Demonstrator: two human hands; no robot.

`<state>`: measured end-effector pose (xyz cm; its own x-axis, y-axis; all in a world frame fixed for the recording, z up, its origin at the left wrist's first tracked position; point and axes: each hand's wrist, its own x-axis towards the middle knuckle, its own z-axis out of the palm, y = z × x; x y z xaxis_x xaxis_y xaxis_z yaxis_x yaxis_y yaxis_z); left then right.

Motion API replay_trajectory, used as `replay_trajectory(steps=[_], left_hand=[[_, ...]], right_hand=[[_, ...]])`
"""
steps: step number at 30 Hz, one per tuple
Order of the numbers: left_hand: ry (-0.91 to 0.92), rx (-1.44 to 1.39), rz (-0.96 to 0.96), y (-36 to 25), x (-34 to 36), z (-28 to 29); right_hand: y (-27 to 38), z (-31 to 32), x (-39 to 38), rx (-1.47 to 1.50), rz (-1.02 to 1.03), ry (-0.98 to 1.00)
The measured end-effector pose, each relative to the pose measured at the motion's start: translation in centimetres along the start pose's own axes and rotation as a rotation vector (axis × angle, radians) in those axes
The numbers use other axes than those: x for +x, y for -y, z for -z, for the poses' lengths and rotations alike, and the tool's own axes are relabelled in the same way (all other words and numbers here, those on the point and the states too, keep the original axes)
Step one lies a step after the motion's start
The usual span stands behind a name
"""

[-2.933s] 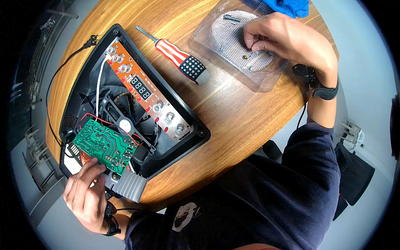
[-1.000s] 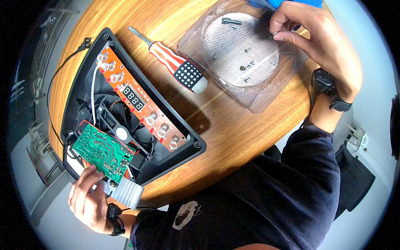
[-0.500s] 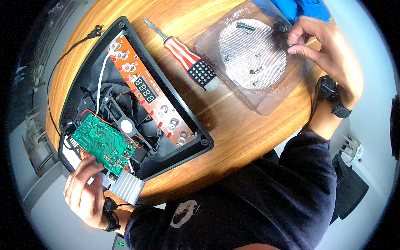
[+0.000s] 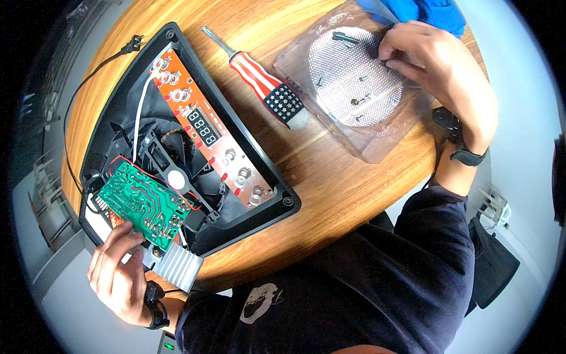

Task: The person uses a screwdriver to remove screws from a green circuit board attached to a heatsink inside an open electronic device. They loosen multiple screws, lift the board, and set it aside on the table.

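Observation:
My left hand (image 4: 119,276) is closed on the lower edge of a green circuit board (image 4: 143,203), tilted over the near left corner of a black appliance housing (image 4: 244,221). A silver finned heat sink (image 4: 178,268) sticks out from the board's near end. My right hand (image 4: 433,65) is in a pinch above the right part of a clear plastic tray (image 4: 368,150); what its fingertips hold, if anything, is hidden. Several small screws (image 4: 363,78) and a short dark piece (image 4: 345,38) lie on the tray's round textured bottom.
Inside the housing are an orange display board (image 4: 184,100) with coil springs and a black fan (image 4: 159,138). A striped screwdriver (image 4: 259,76) lies between housing and tray. A power cord (image 4: 106,71) runs along the left; blue cloth (image 4: 436,15) sits behind the tray.
My right hand has moved left and farther over the tray, its fingertips now turned away from view. My left hand keeps its hold on the circuit board.

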<state>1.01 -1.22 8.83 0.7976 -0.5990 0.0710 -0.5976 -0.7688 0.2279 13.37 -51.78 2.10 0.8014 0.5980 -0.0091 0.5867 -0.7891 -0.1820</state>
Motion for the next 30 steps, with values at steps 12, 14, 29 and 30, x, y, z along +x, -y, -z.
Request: replay_trajectory(steps=[12, 14, 29, 30], left_hand=[[0.0, 0.004, -0.015, 0.4, -0.1, 0.0], [-0.012, 0.011, -0.007, 0.5, -0.6, -0.2], [0.01, -0.05, 0.082, 0.3, -2.0, 1.2], [0.03, -0.07, 0.084, 0.3, -2.5, 1.2]], right_hand=[[1.0, -0.9, 0.4, -0.179, -0.09, 0.067], [0.4, -0.5, 0.2, -0.066, -0.088, 0.01], [1.9, 2.7, -0.2, 0.06, -0.082, -0.052], [2.4, 2.7, 0.0, 0.065, -0.069, -0.049]])
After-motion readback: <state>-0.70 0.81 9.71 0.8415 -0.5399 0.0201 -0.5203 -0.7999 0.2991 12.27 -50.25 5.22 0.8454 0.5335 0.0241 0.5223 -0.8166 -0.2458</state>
